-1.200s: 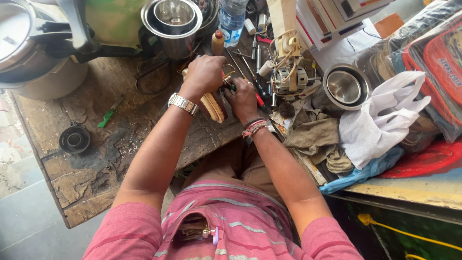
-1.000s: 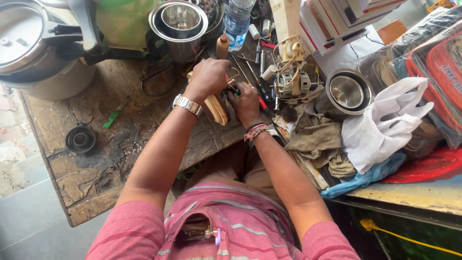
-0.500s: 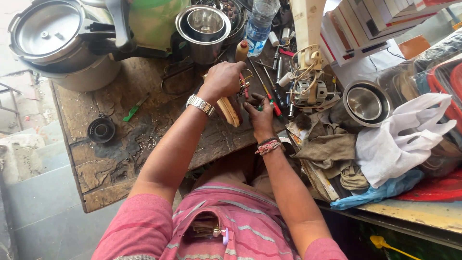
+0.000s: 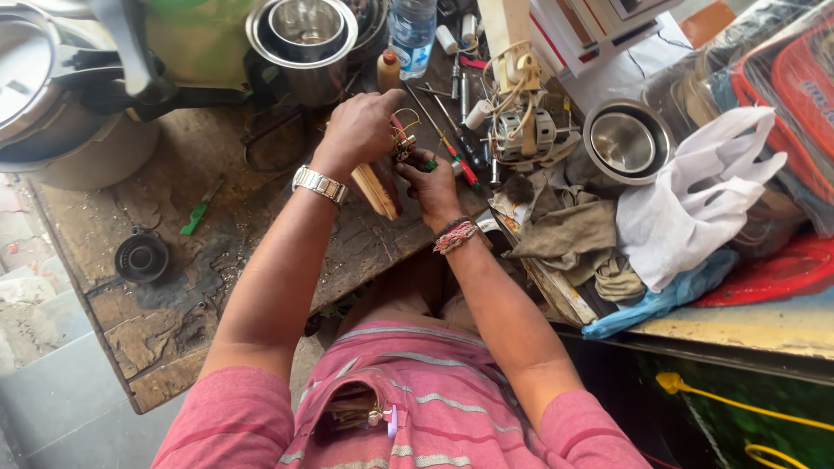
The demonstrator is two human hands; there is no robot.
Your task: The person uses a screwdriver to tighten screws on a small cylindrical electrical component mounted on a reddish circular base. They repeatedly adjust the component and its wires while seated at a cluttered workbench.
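Note:
My left hand (image 4: 360, 130), with a metal watch on the wrist, is closed around a small part with coloured wires (image 4: 402, 143) above a worn wooden workbench (image 4: 217, 234). My right hand (image 4: 430, 182), with thread bands on the wrist, grips a small tool with a green and red handle (image 4: 429, 164) right against that part. The two hands touch each other. A tan wooden brush handle (image 4: 375, 189) lies just under my left wrist. What the fingers pinch is mostly hidden.
Steel pots (image 4: 304, 39) and a pressure cooker (image 4: 52, 95) stand at the back left. Screwdrivers (image 4: 456, 156), a small motor (image 4: 521, 130), a steel bowl (image 4: 627, 143), rags (image 4: 573, 234) and a white bag (image 4: 695, 200) crowd the right. A black round part (image 4: 142, 257) lies left.
The view has shifted, so the bench sits further right and lower in frame. Both hands stay together on the wired part, with small finger movements only.

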